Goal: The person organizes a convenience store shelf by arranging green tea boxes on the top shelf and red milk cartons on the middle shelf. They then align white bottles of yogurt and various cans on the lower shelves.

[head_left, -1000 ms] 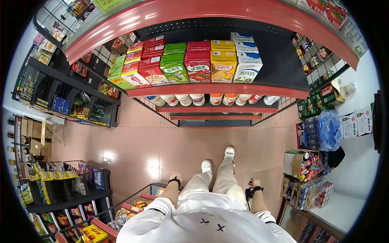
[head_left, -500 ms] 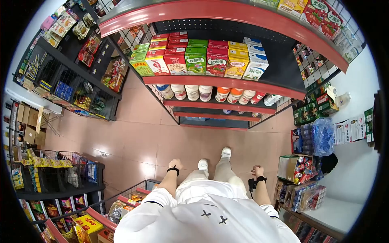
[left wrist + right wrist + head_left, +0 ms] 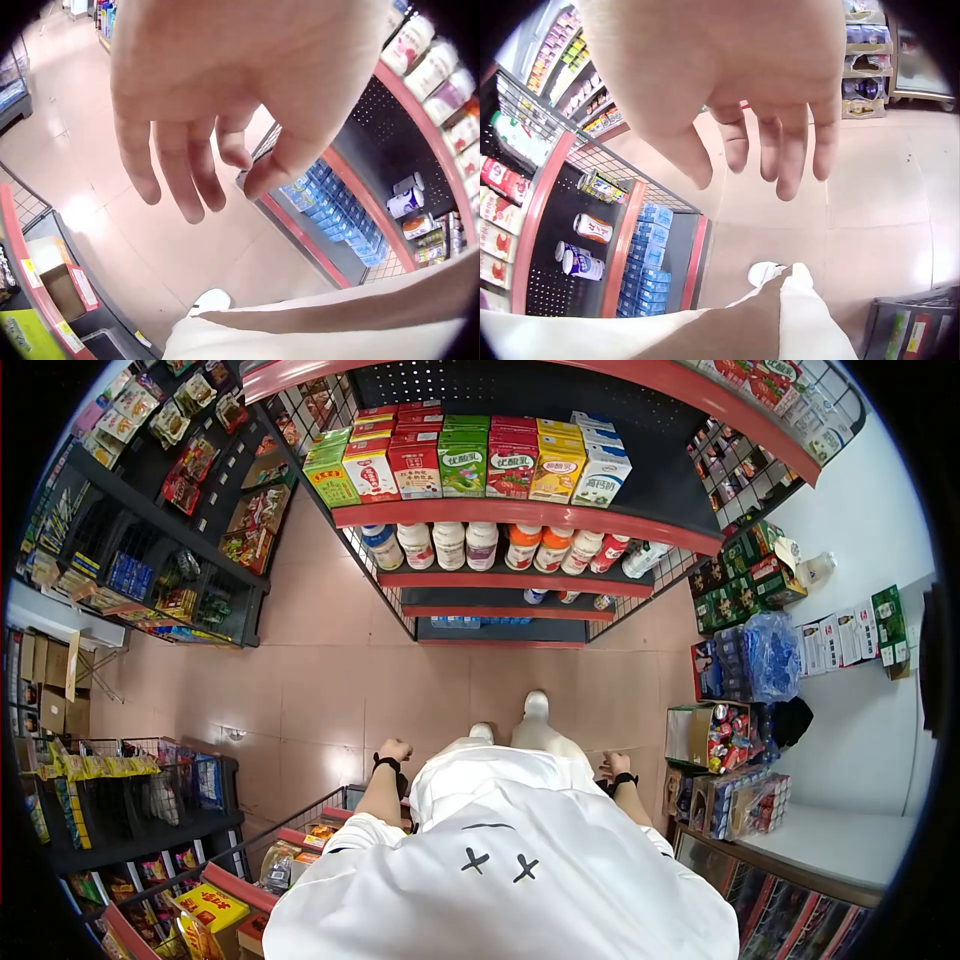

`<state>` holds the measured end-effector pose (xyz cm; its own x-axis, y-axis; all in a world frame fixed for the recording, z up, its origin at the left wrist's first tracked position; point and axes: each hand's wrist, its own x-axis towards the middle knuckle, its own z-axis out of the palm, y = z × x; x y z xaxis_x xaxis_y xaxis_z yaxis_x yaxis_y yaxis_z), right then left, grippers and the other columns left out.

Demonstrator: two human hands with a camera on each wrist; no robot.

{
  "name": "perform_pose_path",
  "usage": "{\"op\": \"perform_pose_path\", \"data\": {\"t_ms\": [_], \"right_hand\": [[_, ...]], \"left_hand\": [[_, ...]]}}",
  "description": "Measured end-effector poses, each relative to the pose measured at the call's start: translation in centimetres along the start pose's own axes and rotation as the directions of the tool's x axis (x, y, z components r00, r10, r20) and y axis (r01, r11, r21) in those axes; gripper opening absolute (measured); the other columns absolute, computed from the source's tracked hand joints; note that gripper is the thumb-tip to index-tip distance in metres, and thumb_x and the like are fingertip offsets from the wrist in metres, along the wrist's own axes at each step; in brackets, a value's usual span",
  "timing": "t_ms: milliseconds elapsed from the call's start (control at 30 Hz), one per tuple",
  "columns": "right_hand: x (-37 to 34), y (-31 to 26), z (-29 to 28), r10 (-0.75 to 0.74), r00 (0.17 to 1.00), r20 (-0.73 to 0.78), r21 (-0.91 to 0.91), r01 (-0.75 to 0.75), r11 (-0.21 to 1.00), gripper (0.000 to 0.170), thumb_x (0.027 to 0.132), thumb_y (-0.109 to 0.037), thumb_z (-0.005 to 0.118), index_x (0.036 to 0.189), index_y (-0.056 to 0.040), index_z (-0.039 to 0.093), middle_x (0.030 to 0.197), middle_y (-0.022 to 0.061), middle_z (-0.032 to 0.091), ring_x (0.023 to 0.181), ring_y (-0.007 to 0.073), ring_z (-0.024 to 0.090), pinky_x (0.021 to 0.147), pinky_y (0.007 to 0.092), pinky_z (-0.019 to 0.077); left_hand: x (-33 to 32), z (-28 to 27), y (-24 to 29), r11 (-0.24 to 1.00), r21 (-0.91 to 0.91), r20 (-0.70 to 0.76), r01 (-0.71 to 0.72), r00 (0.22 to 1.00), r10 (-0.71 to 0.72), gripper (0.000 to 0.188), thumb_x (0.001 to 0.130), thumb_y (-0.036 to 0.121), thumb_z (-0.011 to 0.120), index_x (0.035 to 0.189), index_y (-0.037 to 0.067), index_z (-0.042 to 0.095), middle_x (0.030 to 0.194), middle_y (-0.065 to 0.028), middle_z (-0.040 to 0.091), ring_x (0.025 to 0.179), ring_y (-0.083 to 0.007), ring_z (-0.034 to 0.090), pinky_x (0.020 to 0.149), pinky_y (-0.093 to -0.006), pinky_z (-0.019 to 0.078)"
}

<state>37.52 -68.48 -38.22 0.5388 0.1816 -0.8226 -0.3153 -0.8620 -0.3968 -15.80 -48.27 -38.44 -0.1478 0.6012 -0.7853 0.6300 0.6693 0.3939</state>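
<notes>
My left hand (image 3: 397, 750) hangs beside the left thigh with nothing in it. In the left wrist view its loosely bent fingers (image 3: 174, 176) dangle above the tiled floor. On the other side, my right hand (image 3: 613, 764) hangs by the right hip, and the right wrist view shows it holding nothing, fingers (image 3: 791, 161) relaxed. In front stands a red-edged shelf unit bearing a row of drink cartons (image 3: 462, 468). White bottles (image 3: 450, 546) with coloured labels line the level below. Both hands are apart from the shelves.
Blue packs (image 3: 649, 259) fill a low shelf level, with several cans (image 3: 592, 227) above. Behind on the left is a rack (image 3: 225, 890) of packaged snacks. Wrapped bottle packs (image 3: 770, 658) and an open box of cans (image 3: 705, 738) stand along the right wall.
The head view has shifted: the shelf unit sits higher in it and more lower levels show. Both hands appear further up the frame, still hanging and holding nothing.
</notes>
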Motion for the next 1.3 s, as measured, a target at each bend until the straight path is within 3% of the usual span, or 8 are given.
{"op": "perform_pose_path", "data": {"t_ms": [100, 300, 367, 667, 767, 1033, 1200, 1300], "right_hand": [[-0.2, -1.4, 0.9, -0.013, 1.000, 0.018, -0.013, 0.013, 1.000, 0.041, 0.084, -0.022, 0.064, 0.116, 0.0007, 0.052, 0.106, 0.0185, 0.060, 0.086, 0.0329, 0.066, 0.072, 0.0491, 0.0499], [0.5, -5.2, 3.5, -0.110, 0.993, 0.043, -0.093, 0.113, 0.989, 0.038, 0.084, -0.020, 0.060, 0.115, 0.0013, 0.055, 0.095, 0.0144, 0.064, 0.072, 0.0279, 0.068, 0.064, 0.0441, 0.0523], [-0.3, -6.8, 4.1, -0.106, 0.990, 0.092, -0.098, 0.115, 0.989, 0.042, 0.087, -0.021, 0.058, 0.123, -0.0001, 0.052, 0.110, 0.0173, 0.061, 0.086, 0.0323, 0.066, 0.071, 0.0474, 0.0503], [-1.1, -8.0, 4.5, -0.104, 0.991, 0.084, -0.201, 0.119, 0.972, 0.047, 0.087, -0.023, 0.059, 0.126, 0.0005, 0.050, 0.117, 0.0208, 0.059, 0.090, 0.0338, 0.066, 0.075, 0.0500, 0.0512], [-1.2, -7.5, 3.7, -0.089, 0.994, 0.059, -0.232, 0.100, 0.968, 0.045, 0.085, -0.024, 0.060, 0.121, 0.0017, 0.054, 0.103, 0.0153, 0.064, 0.085, 0.0306, 0.069, 0.061, 0.0472, 0.0534], [-1.9, -8.4, 0.9, -0.095, 0.995, -0.042, -0.187, 0.086, 0.979, 0.041, 0.086, -0.022, 0.060, 0.118, 0.0021, 0.057, 0.098, 0.0150, 0.065, 0.078, 0.0305, 0.070, 0.062, 0.0436, 0.0527], [-3.0, -9.8, -1.8, -0.136, 0.989, -0.065, -0.156, 0.125, 0.980, 0.040, 0.086, -0.021, 0.060, 0.119, 0.0018, 0.057, 0.102, 0.0160, 0.064, 0.083, 0.0317, 0.069, 0.063, 0.0443, 0.0536], [-2.2, -8.4, -4.0, -0.090, 0.993, -0.081, -0.121, 0.080, 0.989, 0.041, 0.087, -0.021, 0.059, 0.121, 0.0017, 0.055, 0.107, 0.0173, 0.063, 0.085, 0.0332, 0.069, 0.068, 0.0480, 0.0539]], "left_hand": [[0.3, -0.4, 0.3, 0.997, -0.062, 0.023, -0.036, 0.999, 0.037, 0.016, 0.068, 0.010, 0.062, 0.079, -0.001, 0.067, 0.070, -0.0098, 0.068, 0.064, -0.0206, 0.068, 0.055, -0.0331, 0.0523], [1.7, -1.0, -0.7, 0.989, -0.151, 0.047, -0.004, 0.999, 0.011, 0.018, 0.074, 0.017, 0.058, 0.083, 0.003, 0.065, 0.073, -0.0078, 0.068, 0.066, -0.0186, 0.069, 0.049, -0.0321, 0.0451], [2.1, -1.2, -1.4, 0.990, -0.140, 0.058, -0.002, 0.998, 0.010, 0.017, 0.074, 0.016, 0.058, 0.083, 0.003, 0.064, 0.073, -0.0074, 0.068, 0.067, -0.0188, 0.069, 0.049, -0.0320, 0.0445], [1.3, -1.2, -3.7, 0.983, -0.155, 0.074, 0.095, 0.994, -0.085, 0.015, 0.075, 0.016, 0.057, 0.083, 0.004, 0.063, 0.075, -0.0069, 0.068, 0.067, -0.0185, 0.069, 0.052, -0.0331, 0.0450], [1.7, -0.8, -4.8, 0.976, -0.166, 0.113, 0.142, 0.986, -0.124, 0.017, 0.075, 0.014, 0.056, 0.087, 0.004, 0.062, 0.079, -0.0073, 0.069, 0.068, -0.0175, 0.069, 0.053, -0.0332, 0.0451], [2.3, 0.4, -3.4, 0.953, -0.192, 0.241, 0.233, 0.953, -0.185, 0.064, 0.085, 0.066, 0.045, 0.098, 0.006, 0.061, 0.088, -0.0064, 0.068, 0.076, -0.0186, 0.063, 0.069, -0.0394, 0.0419], [3.4, 2.3, -1.9, 0.989, -0.069, 0.188, 0.131, 0.975, -0.116, 0.034, 0.083, 0.038, 0.060, 0.094, 0.006, 0.064, 0.080, -0.0067, 0.069, 0.069, -0.0192, 0.067, 0.056, -0.0387, 0.0442], [3.9, 3.5, -0.1, 0.995, -0.048, 0.206, 0.084, 0.976, -0.072, 0.032, 0.085, 0.036, 0.060, 0.095, 0.005, 0.064, 0.081, -0.0064, 0.069, 0.071, -0.0190, 0.068, 0.057, -0.0373, 0.0448]]}}
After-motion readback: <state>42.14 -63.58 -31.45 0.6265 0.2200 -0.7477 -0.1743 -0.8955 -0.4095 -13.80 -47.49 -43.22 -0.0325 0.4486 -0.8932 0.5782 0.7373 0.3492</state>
